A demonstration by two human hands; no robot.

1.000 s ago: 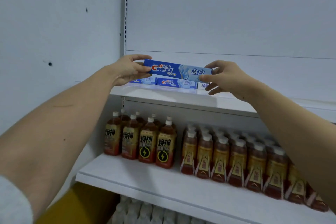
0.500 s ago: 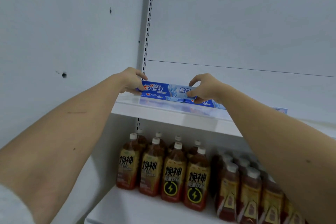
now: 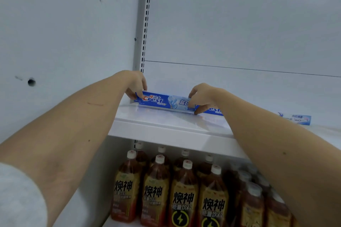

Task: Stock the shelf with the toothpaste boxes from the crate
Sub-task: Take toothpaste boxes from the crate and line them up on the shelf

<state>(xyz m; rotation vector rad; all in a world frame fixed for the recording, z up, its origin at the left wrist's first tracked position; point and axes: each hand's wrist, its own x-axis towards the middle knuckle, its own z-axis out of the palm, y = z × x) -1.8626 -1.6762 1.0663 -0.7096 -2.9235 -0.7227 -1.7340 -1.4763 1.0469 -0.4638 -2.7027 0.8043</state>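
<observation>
Since a second ago, both hands have carried the toothpaste box down from mid-air to the upper shelf, at its back left corner. My left hand pinches the box's left end; my right hand pinches its right end, fingers curled round it. I judge this the placing step: the box seems to sit on or just above others, so next I let go and draw back without nudging it. I count three toothpaste boxes in view: this one, a second just beyond my right hand, a third well apart to the right. Below stand at least nine tea bottles. I see no crate.
</observation>
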